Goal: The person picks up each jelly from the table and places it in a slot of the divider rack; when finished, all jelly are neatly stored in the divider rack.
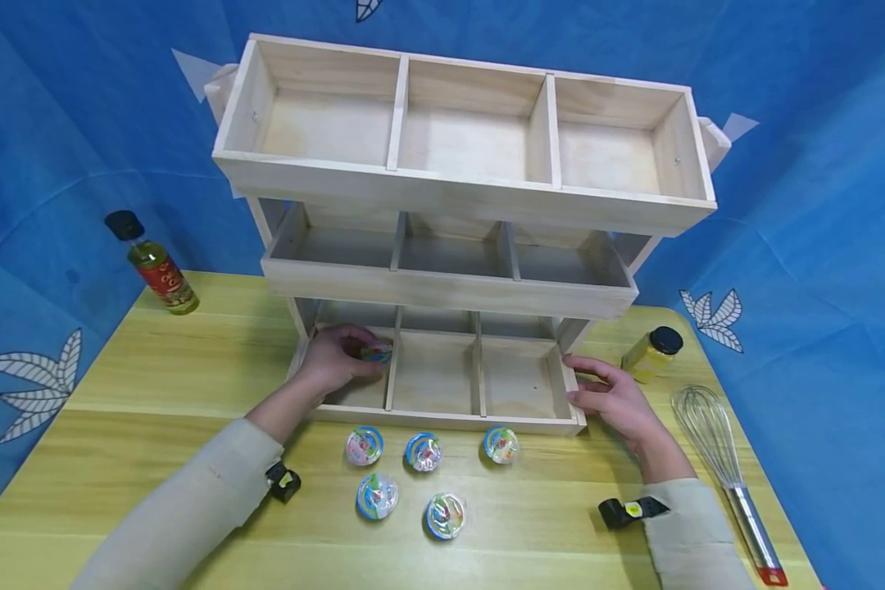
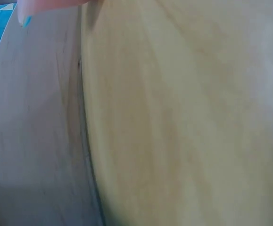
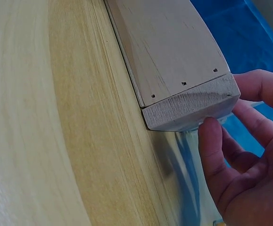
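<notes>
In the head view my left hand (image 1: 335, 360) reaches into the lower left compartment of a three-tier wooden shelf (image 1: 465, 184). Its thumb and fingers hold a small jelly cup (image 1: 376, 352) with a printed lid, partly covered by the hand. At the other end, my right hand (image 1: 614, 399) rests its fingertips against the outer side of the bottom tier; the right wrist view shows the thumb (image 3: 210, 136) touching that wooden end. Several more jelly cups (image 1: 446, 515) stand on the table before the shelf. The left wrist view catches only a fingertip, not the held cup.
A bottle with a red label (image 1: 164, 274) stands back left on the wooden table (image 1: 214, 360). To the right are a yellow jar with a black lid (image 1: 651, 352) and a whisk (image 1: 730, 475). Blue cloth (image 1: 804, 164) hangs behind and beside the table.
</notes>
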The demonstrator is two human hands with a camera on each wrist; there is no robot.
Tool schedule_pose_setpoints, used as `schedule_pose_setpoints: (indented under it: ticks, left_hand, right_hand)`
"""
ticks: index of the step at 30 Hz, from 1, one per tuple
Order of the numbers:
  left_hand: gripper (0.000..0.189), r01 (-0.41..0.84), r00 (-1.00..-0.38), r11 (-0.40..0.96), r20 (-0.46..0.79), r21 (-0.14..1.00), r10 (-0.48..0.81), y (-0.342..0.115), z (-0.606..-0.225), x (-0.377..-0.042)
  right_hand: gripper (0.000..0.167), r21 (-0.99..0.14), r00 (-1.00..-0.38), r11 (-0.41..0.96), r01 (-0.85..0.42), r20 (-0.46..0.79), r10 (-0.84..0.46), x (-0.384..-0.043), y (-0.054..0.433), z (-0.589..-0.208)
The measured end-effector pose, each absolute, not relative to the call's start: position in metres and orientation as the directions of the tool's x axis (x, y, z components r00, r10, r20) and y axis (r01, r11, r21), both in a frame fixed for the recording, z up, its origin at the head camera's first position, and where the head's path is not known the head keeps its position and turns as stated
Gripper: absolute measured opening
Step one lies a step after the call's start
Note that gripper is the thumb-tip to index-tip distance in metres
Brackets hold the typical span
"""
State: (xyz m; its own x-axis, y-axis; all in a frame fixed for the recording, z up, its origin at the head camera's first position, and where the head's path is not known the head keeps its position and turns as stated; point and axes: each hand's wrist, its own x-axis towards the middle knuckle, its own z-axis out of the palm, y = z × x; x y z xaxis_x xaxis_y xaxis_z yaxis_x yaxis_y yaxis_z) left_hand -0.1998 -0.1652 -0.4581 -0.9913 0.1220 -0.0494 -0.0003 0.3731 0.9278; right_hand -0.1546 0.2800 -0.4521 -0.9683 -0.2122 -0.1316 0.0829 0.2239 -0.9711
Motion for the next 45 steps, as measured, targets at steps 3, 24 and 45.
schedule_pose_setpoints:
  ticks: [3, 24, 45]
  left_hand:
    - [0.052, -0.007, -0.991, 0.380, -0.056, 0.925, 0.120, -0.168, -0.455, -0.199]
    - [0.053, 0.258, -0.966, 0.466, 0.228, 0.846, 0.121, -0.175, -0.420, -0.149]
    - [0.065, 0.435, -0.886, 0.441, 0.460, 0.785, 0.056, -0.180, -0.437, -0.061]
  right_hand:
    - [0.059, -0.971, -0.968, 0.225, 0.083, -0.132, -0.213, -0.155, 0.280, -0.453]
    - [0.060, -0.968, -0.971, 0.242, 0.074, -0.125, -0.202, -0.157, 0.282, -0.453]
    - [0.058, -0.973, -0.971, 0.222, 0.063, -0.111, -0.212, -0.155, 0.283, -0.458]
